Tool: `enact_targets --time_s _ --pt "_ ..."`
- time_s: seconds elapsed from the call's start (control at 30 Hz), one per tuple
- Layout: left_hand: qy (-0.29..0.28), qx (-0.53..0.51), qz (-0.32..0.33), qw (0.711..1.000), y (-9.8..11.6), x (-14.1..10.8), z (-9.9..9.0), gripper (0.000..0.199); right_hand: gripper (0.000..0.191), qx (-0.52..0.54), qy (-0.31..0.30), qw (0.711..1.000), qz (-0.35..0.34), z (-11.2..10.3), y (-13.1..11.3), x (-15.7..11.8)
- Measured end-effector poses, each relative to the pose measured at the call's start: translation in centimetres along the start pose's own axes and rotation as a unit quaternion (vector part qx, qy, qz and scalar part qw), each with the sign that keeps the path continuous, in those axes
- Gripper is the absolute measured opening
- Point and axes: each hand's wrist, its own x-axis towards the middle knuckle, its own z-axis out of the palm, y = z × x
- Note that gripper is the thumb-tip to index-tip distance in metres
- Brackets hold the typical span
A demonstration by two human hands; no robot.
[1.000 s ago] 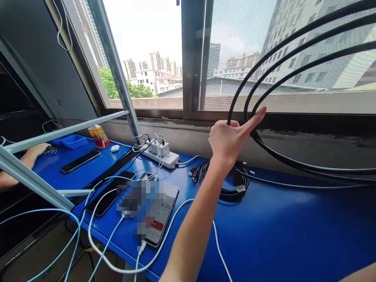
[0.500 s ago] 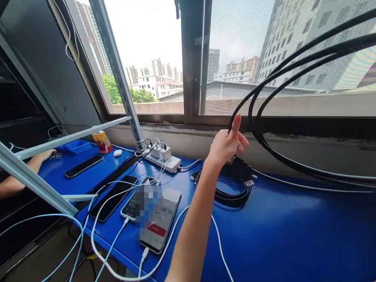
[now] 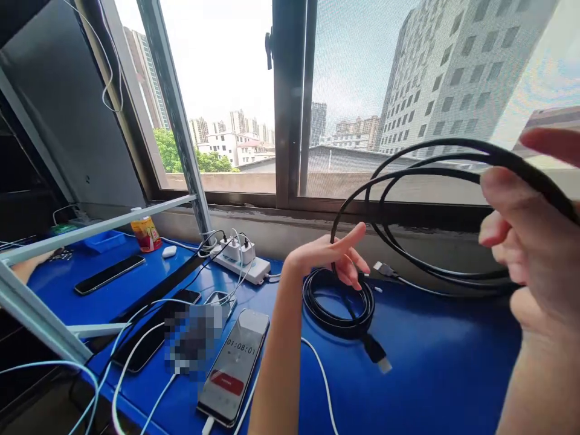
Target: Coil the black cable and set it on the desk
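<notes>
- Right hand (image 3: 525, 241): huge and close at the right edge, thumb and bent fingers pinching the top of the black cable (image 3: 408, 175).
- Blue table (image 3: 430, 362): long, under the window, with everything else on it.
- Black cable: about three big loops up in the air, from the right hand over to the left hand.
- Left hand (image 3: 330, 257): fingers spread out, pointing finger straight, only touching the loops where they bend down. No tight grip to see.
- Flat coil (image 3: 338, 311): one, lying on the table just under the left hand, plug end (image 3: 378, 356) sticking out beside it.
- Looks partly done: some cable looped up in the hands, some down on the table.
- Phones: at least four, one showing a timer (image 3: 233, 365).
- Power strip (image 3: 240, 266): one, with two white chargers.
- Drink carton (image 3: 145, 232): one, far left.
</notes>
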Motion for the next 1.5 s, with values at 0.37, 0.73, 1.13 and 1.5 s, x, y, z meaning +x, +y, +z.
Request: enact_targets --time_s 0.37,0.73,1.13,1.5 --pt "-0.032 -0.197 0.104 0.974 -0.9 4.1 5.2 0.056 0.038 0.051 -0.066 0.994 -0.074 2.0 -1.1 -3.0" --pt "0.245 -0.297 0.280 0.879 1.6 0.8 2.5 0.032 0.074 0.116 0.017 0.992 0.054 2.5 3.4 0.1" --pt "0.260 -0.145 0.216 0.930 3.3 -3.0 2.6 0.018 0.037 -0.100 -0.021 0.977 -0.188 0.7 2.3 0.1" --pt "0.128 -0.250 0.179 0.943 4.1 -2.7 4.2 0.053 0.037 -0.159 0.010 0.981 -0.107 -0.4 2.2 1.2"
